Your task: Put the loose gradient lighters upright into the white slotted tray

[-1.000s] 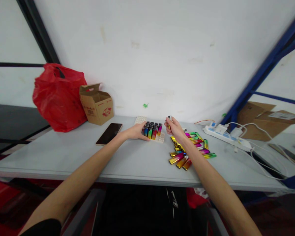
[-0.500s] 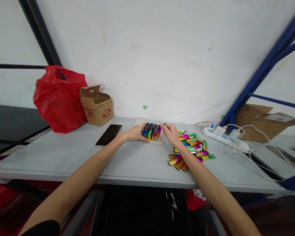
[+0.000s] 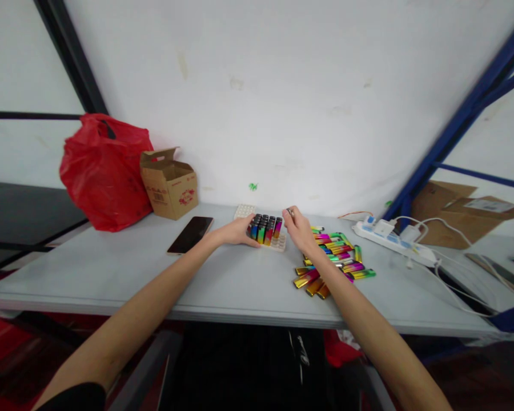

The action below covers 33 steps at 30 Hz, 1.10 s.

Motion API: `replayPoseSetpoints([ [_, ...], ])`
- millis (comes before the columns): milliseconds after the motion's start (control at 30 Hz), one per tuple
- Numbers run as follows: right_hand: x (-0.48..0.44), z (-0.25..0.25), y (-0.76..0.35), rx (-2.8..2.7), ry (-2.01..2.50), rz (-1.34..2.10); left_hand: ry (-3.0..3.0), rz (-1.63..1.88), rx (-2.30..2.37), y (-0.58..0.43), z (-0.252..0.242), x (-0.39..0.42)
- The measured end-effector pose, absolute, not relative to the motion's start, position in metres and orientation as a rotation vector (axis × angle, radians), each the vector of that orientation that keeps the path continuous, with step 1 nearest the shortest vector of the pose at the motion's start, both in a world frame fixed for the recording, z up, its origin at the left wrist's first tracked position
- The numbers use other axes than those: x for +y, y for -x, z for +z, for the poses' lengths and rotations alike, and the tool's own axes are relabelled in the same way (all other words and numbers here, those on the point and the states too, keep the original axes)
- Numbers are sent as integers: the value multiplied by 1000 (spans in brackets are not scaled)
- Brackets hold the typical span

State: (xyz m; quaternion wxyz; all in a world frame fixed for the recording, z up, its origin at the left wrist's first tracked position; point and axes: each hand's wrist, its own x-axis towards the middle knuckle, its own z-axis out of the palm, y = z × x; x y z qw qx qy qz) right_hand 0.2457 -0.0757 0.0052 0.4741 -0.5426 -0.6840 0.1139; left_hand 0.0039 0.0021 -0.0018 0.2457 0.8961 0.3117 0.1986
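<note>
A pale tray (image 3: pixel 280 244) with round holes stands on the grey table (image 3: pixel 111 268), and several rainbow-coloured lighters (image 3: pixel 265 227) stand upright in it. My left hand (image 3: pixel 236 231) rests closed against the tray's left side. My right hand (image 3: pixel 298 228) hovers at the tray's right edge, fingers pinched on the metal top of a lighter (image 3: pixel 289 212). A loose heap of lighters (image 3: pixel 334 257) lies on the table right of that hand.
A black phone (image 3: pixel 191 233) lies left of the tray. A small open cardboard box (image 3: pixel 168 181) and a red plastic bag (image 3: pixel 103 169) stand at the back left. A white power strip (image 3: pixel 389 234) with cables sits at the right, beside a blue rack post (image 3: pixel 454 131).
My right hand moved left from above the heap to the tray's right edge, dipped down to it, and has now lifted slightly. My left hand stayed on the tray.
</note>
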Motion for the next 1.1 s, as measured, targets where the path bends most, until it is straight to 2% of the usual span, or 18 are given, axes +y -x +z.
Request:
replayPoseSetpoints([
  [267, -81, 18, -257, -1734, 1152, 273, -2452, 531, 862, -5, 0, 1],
  [433, -82, 24, -258, -1850, 1154, 47, -2447, 550, 852, -4, 0, 0],
  [833, -78, 13, -264, -2062, 1173, 309, -2466, 529, 858, -5, 2, -2],
  [1100, -73, 7, -264, -2140, 1178, 285, -2468, 535, 888, -4, -2, 3],
])
